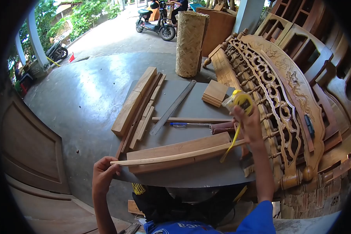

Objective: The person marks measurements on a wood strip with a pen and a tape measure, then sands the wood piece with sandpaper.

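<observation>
My left hand (104, 171) pinches the left end of a long thin wood strip (171, 157), which lies over a thicker wood block (183, 146) at the near side of the grey board (171, 179). My right hand (247, 121) is raised above the board's right side, fingers wrapped round a yellow tape measure (241, 102). A short yellow length of tape hangs from it, down past the strip. Beyond the strip lie a blue pen (189, 124), a reddish-brown roll (222, 128) and a metal ruler (173, 107).
Long wood pieces (138, 99) lie at the board's left, and a square block (215, 93) near its far right. Carved furniture panels (277, 89) lean at the right. A woven cylinder (189, 45) stands behind. Farther back are a motorbike (156, 25) and a person.
</observation>
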A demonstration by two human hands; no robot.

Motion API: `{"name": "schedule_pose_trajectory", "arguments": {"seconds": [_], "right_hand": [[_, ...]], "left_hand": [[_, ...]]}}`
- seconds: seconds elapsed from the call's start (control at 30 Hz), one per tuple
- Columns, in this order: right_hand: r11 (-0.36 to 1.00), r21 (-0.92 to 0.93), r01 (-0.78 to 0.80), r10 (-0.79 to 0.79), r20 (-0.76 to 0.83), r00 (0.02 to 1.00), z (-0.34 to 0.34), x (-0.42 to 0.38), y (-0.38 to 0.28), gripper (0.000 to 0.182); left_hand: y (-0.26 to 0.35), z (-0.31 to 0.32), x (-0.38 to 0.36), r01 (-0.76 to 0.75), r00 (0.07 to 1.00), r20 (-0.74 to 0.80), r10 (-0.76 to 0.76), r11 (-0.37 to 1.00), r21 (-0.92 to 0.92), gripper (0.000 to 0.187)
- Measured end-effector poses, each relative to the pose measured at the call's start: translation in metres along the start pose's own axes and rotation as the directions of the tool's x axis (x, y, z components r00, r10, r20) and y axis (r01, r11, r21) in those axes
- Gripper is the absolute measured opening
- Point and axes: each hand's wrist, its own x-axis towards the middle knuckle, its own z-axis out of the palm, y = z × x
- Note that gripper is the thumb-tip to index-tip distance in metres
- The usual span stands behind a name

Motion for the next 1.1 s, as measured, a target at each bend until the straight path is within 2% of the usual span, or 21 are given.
{"name": "schedule_pose_trajectory", "arguments": {"seconds": [0.03, 0.07, 0.17, 0.2, 0.43, 0.47, 0.5, 0.57, 0.6, 0.7, 0.73, 0.83, 0.93, 1.0, 1.03, 1.07, 1.1], "right_hand": [[0.997, 0.028, -0.077, 0.08, -0.086, 0.993, -0.012, 0.01, 0.0, 0.044], [0.988, -0.004, -0.152, 0.151, -0.098, 0.984, -0.023, 0.019, -0.004, 0.042], [0.935, -0.202, -0.292, 0.275, -0.111, 0.955, -0.057, 0.045, 0.01, 0.037], [0.908, -0.279, -0.313, 0.299, -0.092, 0.95, -0.065, 0.052, 0.017, 0.033], [0.835, -0.391, -0.388, 0.433, 0.029, 0.901, -0.09, 0.081, 0.076, 0.037], [0.74, -0.559, -0.373, 0.436, -0.024, 0.9, -0.082, 0.077, 0.065, 0.046], [0.65, -0.717, -0.252, 0.309, -0.054, 0.95, -0.075, 0.072, 0.058, 0.049], [0.347, -0.937, -0.04, 0.036, -0.03, 0.999, -0.064, 0.061, 0.048, 0.056], [0.353, -0.933, -0.063, 0.081, -0.037, 0.996, -0.059, 0.058, 0.036, 0.06], [0.471, -0.882, 0.005, 0.017, 0.015, 1.0, -0.061, 0.046, 0.019, 0.059], [0.545, -0.838, -0.022, 0.082, 0.028, 0.996, -0.061, 0.033, 0.009, 0.055], [0.567, -0.797, 0.207, -0.01, 0.244, 0.97, -0.071, -0.01, -0.003, 0.048], [0.607, -0.789, 0.098, 0.092, 0.192, 0.977, -0.081, -0.041, -0.005, 0.041], [0.686, -0.727, 0.024, 0.091, 0.119, 0.989, -0.09, -0.046, 0.001, 0.037], [0.724, -0.69, -0.012, 0.092, 0.079, 0.993, -0.094, -0.05, 0.004, 0.036], [0.834, -0.551, -0.038, 0.087, 0.063, 0.994, -0.094, -0.052, 0.006, 0.032], [0.884, -0.464, -0.061, 0.078, 0.018, 0.997, -0.096, -0.054, 0.01, 0.032]], "left_hand": [[0.001, 0.0, -0.001, -0.01, 1.0, -0.019, 0.011, 1.0, 0.013, 0.013], [0.003, 0.002, -0.002, -0.021, 0.999, -0.037, 0.022, 0.999, 0.024, 0.013], [0.004, -0.001, -0.005, -0.058, 0.992, -0.105, 0.067, 0.995, 0.085, 0.013], [0.003, -0.002, -0.005, -0.073, 0.988, -0.13, 0.086, 0.992, 0.107, 0.014], [0.0, -0.019, -0.008, -0.092, 0.97, -0.222, 0.1, 0.995, 0.046, 0.02], [0.001, -0.02, -0.009, -0.092, 0.966, -0.236, 0.106, 0.993, 0.071, 0.021], [0.001, -0.021, -0.01, -0.092, 0.961, -0.25, 0.113, 0.991, 0.095, 0.023], [0.0, -0.023, -0.01, -0.073, 0.955, -0.28, 0.099, 0.992, 0.103, 0.024], [0.0, -0.023, -0.01, -0.064, 0.952, -0.292, 0.093, 0.992, 0.106, 0.025], [-0.002, -0.023, -0.008, -0.084, 0.944, -0.311, 0.107, 0.993, 0.086, 0.025], [-0.002, -0.022, -0.007, -0.083, 0.944, -0.309, 0.113, 0.991, 0.108, 0.024], [0.0, -0.021, -0.004, -0.072, 0.947, -0.295, 0.129, 0.978, 0.198, 0.022], [0.007, -0.016, -0.001, -0.052, 0.958, -0.252, 0.139, 0.945, 0.324, 0.019], [0.013, -0.01, 0.002, -0.063, 0.967, -0.204, 0.152, 0.92, 0.388, 0.017], [0.015, -0.008, 0.002, -0.07, 0.965, -0.19, 0.181, 0.875, 0.478, 0.015], [0.019, -0.006, 0.003, -0.08, 0.962, -0.172, 0.212, 0.822, 0.564, 0.014], [0.023, -0.004, 0.004, -0.093, 0.957, -0.152, 0.246, 0.759, 0.645, 0.014]]}}
